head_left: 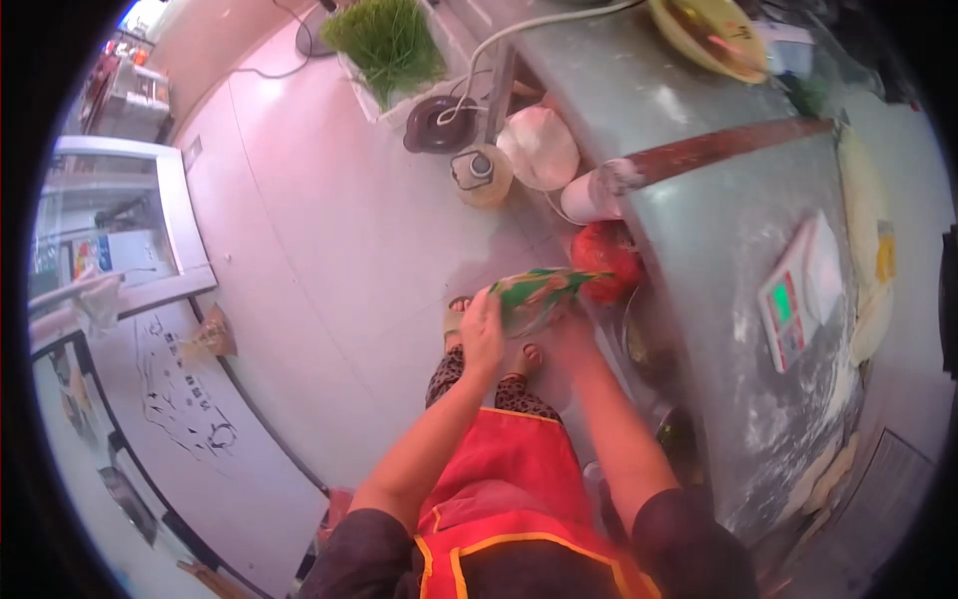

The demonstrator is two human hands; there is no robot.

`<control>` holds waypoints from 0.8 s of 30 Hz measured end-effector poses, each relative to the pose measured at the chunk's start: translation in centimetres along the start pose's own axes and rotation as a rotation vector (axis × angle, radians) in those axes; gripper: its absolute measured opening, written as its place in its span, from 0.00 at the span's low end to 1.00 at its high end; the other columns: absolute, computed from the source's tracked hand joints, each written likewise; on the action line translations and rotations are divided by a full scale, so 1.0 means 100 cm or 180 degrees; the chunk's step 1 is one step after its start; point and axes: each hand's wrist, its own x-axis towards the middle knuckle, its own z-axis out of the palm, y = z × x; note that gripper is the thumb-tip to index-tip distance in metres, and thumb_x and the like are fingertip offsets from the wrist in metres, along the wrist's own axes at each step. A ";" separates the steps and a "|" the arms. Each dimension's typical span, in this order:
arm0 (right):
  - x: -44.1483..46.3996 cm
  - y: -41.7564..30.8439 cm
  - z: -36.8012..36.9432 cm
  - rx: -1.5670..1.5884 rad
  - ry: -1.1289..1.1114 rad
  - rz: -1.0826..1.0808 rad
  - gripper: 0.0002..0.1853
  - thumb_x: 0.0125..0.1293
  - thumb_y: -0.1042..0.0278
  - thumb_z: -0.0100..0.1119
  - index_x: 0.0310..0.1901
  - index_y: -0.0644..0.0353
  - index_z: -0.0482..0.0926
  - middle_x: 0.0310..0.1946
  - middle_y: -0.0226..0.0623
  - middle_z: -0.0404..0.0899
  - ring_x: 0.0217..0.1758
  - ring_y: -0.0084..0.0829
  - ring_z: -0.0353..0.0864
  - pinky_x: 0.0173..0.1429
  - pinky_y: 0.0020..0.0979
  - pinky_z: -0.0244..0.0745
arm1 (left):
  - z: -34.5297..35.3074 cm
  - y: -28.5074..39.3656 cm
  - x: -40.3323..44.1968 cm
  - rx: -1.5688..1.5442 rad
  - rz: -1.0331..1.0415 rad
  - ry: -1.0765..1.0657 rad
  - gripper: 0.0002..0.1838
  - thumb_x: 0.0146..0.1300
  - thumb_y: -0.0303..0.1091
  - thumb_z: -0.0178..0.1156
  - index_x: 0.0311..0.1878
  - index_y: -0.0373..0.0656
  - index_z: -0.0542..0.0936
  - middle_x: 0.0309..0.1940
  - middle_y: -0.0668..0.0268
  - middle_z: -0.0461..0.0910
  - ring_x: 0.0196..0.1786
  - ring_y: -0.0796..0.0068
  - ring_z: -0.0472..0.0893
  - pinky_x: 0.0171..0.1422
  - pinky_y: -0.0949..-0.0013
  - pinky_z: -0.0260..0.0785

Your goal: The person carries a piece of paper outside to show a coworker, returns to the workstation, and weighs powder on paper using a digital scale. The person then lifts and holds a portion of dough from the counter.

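A crumpled green and clear plastic packet (pixel 534 299) is held up in front of my body, above the floor. My left hand (pixel 483 334) grips its left side, fingers closed on the plastic. Beside its right lower part is my right hand (pixel 573 334), smeared by motion, so its fingers do not show clearly. What the packet contains cannot be made out. Just past my right hand, a shiny red bag or bundle (pixel 606 262) stands under the edge of the metal table (pixel 689 260).
On the floury table are a white digital scale (pixel 798 290), a long rolling pin (pixel 733 148) and a yellow bowl (pixel 711 40). A plastic jug (pixel 481 178), a dark basin (pixel 439 125) and a box of green stalks (pixel 384 50) stand on the floor. A white-framed glass case (pixel 190 220) is at left.
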 end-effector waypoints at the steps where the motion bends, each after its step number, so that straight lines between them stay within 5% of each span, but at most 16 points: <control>1: 0.013 0.013 -0.004 0.2445 0.0050 0.1255 0.19 0.63 0.56 0.48 0.50 0.59 0.67 0.37 0.34 0.72 0.40 0.30 0.71 0.45 0.31 0.67 | 0.019 -0.010 0.007 -0.0435 -0.0224 -0.0062 0.13 0.65 0.35 0.44 0.42 0.34 0.73 0.31 0.63 0.75 0.35 0.76 0.71 0.42 0.74 0.64; 2: 0.028 0.024 -0.009 0.4884 0.0130 0.2525 0.18 0.63 0.58 0.47 0.51 0.58 0.66 0.40 0.38 0.73 0.42 0.39 0.72 0.48 0.35 0.66 | 0.038 -0.018 0.015 -0.0871 -0.0422 -0.0125 0.13 0.65 0.35 0.45 0.42 0.35 0.73 0.31 0.63 0.75 0.35 0.76 0.72 0.43 0.73 0.64; 4: 0.047 0.034 -0.031 0.5393 0.0789 0.2516 0.20 0.63 0.57 0.49 0.53 0.57 0.65 0.44 0.35 0.72 0.47 0.34 0.70 0.53 0.34 0.65 | 0.073 -0.023 0.026 -0.1499 -0.0676 -0.0292 0.13 0.65 0.35 0.46 0.43 0.36 0.73 0.31 0.62 0.76 0.36 0.76 0.73 0.43 0.73 0.65; 10: 0.059 0.059 -0.104 -0.1690 -0.0200 0.1782 0.22 0.62 0.60 0.48 0.56 0.59 0.64 0.53 0.43 0.66 0.55 0.35 0.66 0.59 0.36 0.59 | 0.165 -0.018 0.042 -0.1824 -0.0488 -0.0832 0.13 0.63 0.35 0.47 0.44 0.37 0.73 0.34 0.58 0.77 0.39 0.69 0.75 0.46 0.72 0.65; 11: 0.057 0.096 -0.095 -0.2110 0.0060 0.1389 0.21 0.60 0.60 0.51 0.52 0.60 0.67 0.50 0.43 0.69 0.52 0.36 0.68 0.57 0.36 0.62 | 0.177 -0.017 0.045 -0.1763 -0.0452 -0.0965 0.13 0.63 0.35 0.47 0.44 0.37 0.73 0.35 0.57 0.76 0.40 0.66 0.75 0.47 0.72 0.64; 15: 0.072 0.139 -0.102 -0.1823 0.0489 0.1475 0.20 0.60 0.61 0.50 0.52 0.61 0.67 0.49 0.43 0.69 0.51 0.36 0.68 0.56 0.36 0.62 | 0.250 -0.020 0.051 -0.1998 -0.0263 -0.0940 0.13 0.62 0.34 0.47 0.45 0.37 0.73 0.39 0.53 0.75 0.44 0.56 0.75 0.49 0.67 0.65; 24: 0.117 0.201 -0.129 -0.0848 0.1317 0.1737 0.19 0.60 0.62 0.50 0.51 0.62 0.68 0.48 0.44 0.70 0.50 0.37 0.68 0.55 0.36 0.63 | 0.340 -0.023 0.081 -0.2298 0.0355 -0.1128 0.12 0.60 0.32 0.47 0.45 0.39 0.73 0.42 0.51 0.73 0.48 0.51 0.71 0.51 0.60 0.63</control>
